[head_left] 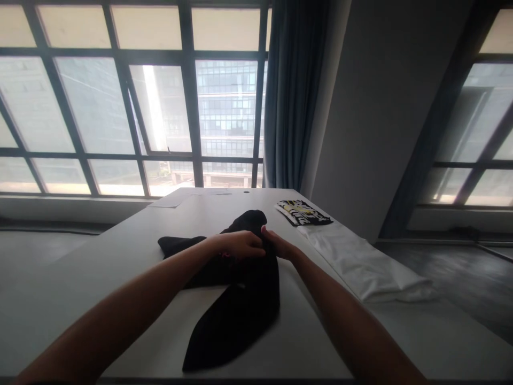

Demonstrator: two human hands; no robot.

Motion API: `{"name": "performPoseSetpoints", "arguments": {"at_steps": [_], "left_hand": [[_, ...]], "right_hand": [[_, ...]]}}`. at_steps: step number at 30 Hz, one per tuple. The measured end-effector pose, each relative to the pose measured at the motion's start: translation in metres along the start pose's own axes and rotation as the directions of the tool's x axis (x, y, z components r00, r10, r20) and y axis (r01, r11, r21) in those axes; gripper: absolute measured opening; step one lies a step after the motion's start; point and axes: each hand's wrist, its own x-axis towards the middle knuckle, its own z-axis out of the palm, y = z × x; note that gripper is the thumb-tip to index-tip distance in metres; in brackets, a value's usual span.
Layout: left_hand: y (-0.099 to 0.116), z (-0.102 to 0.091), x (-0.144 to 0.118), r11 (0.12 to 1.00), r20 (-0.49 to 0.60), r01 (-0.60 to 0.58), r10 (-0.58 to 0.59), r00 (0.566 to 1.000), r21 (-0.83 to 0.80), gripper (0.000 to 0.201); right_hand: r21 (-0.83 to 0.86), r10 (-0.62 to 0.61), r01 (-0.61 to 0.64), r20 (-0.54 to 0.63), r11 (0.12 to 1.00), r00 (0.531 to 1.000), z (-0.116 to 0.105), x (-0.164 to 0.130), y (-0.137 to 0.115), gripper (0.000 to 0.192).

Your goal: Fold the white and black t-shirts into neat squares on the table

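A black piece of cloth, seemingly a garment (236, 321), lies bunched on the white table (132, 315) in front of me. One part stretches toward the near edge, another sticks out to the left, and a folded end rises at the far side. My left hand (242, 246) is on the upper part of the garment, its fingers curled into the fabric. Close beside it, my right hand (278, 244) grips the garment's right edge with the thumb up; its other fingers are partly hidden behind the cloth.
To the right on the table lies a white cloth (360, 262), with a folded black, white and yellow patterned cloth (302, 212) at its far end. A sheet of paper (170, 200) rests at the far left. Beyond stand windows and a blue-grey curtain (292, 96).
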Motion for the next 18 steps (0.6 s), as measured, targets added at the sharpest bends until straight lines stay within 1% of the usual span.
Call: {"name": "performPoseSetpoints", "arguments": {"at_steps": [1,2,3,4,5,6,7,8,9,11,13,14,15,16,18], "left_hand": [[-0.01,-0.001,0.003,1.0,-0.06,0.002,-0.001,0.998,0.003,0.026],[-0.022,-0.005,0.006,1.0,-0.159,0.024,-0.022,0.987,0.011,0.024],[-0.035,-0.011,0.008,0.998,-0.276,0.062,-0.052,0.96,0.025,0.022],[-0.048,-0.017,0.01,0.993,-0.394,0.111,-0.085,0.915,0.044,0.021],[-0.06,-0.023,0.011,0.987,-0.477,0.15,-0.104,0.873,0.06,0.024],[-0.07,-0.029,0.013,0.982,-0.523,0.172,-0.11,0.845,0.072,0.03],[-0.078,-0.033,0.015,0.981,-0.542,0.177,-0.104,0.834,0.084,0.037],[-0.083,-0.035,0.017,0.983,-0.539,0.162,-0.088,0.838,0.091,0.045],[-0.086,-0.037,0.019,0.987,-0.519,0.136,-0.071,0.852,0.088,0.053],[-0.086,-0.036,0.025,0.998,-0.433,0.067,-0.055,0.9,0.012,0.067],[-0.083,-0.033,0.033,0.987,-0.252,0.024,-0.065,0.966,-0.162,0.076],[-0.082,-0.031,0.038,0.969,-0.15,0.029,-0.067,0.986,-0.245,0.08],[-0.081,-0.029,0.042,0.954,-0.064,0.049,-0.071,0.995,-0.295,0.084],[-0.08,-0.026,0.046,0.95,-0.008,0.074,-0.08,0.997,-0.303,0.085],[-0.08,-0.021,0.052,0.971,0.024,0.096,-0.093,0.995,-0.219,0.08]], "right_hand": [[0.008,0.0,0.0,-0.022,1.0,1.0,-0.001,0.0,0.0,0.059],[0.019,-0.012,0.013,-0.053,1.0,0.999,-0.003,0.0,-0.001,0.053],[0.029,-0.032,0.034,-0.091,0.999,0.995,-0.004,0.0,-0.002,0.047],[0.036,-0.056,0.061,-0.13,0.997,0.99,-0.004,0.001,-0.004,0.043],[0.041,-0.076,0.084,-0.163,0.996,0.984,-0.005,0.001,-0.005,0.04],[0.048,-0.083,0.093,-0.179,0.995,0.98,-0.005,0.001,-0.006,0.035],[0.064,-0.073,0.086,-0.18,0.994,0.981,-0.006,0.001,-0.008,0.03],[0.092,-0.05,0.067,-0.169,0.994,0.984,-0.006,0.0,-0.009,0.026],[0.128,-0.021,0.04,-0.146,0.991,0.989,-0.007,-0.001,-0.01,0.024],[0.202,0.039,-0.019,-0.093,0.979,0.995,-0.01,-0.003,-0.012,0.023],[0.256,0.076,-0.059,-0.056,0.965,0.996,-0.014,-0.005,-0.013,0.023],[0.272,0.084,-0.068,-0.048,0.96,0.995,-0.017,-0.005,-0.014,0.023],[0.284,0.089,-0.074,-0.041,0.956,0.995,-0.019,-0.006,-0.015,0.022],[0.292,0.095,-0.082,-0.031,0.953,0.995,-0.021,-0.008,-0.015,0.022],[0.291,0.106,-0.107,0.018,0.951,0.994,-0.024,-0.011,-0.016,0.027]]}}
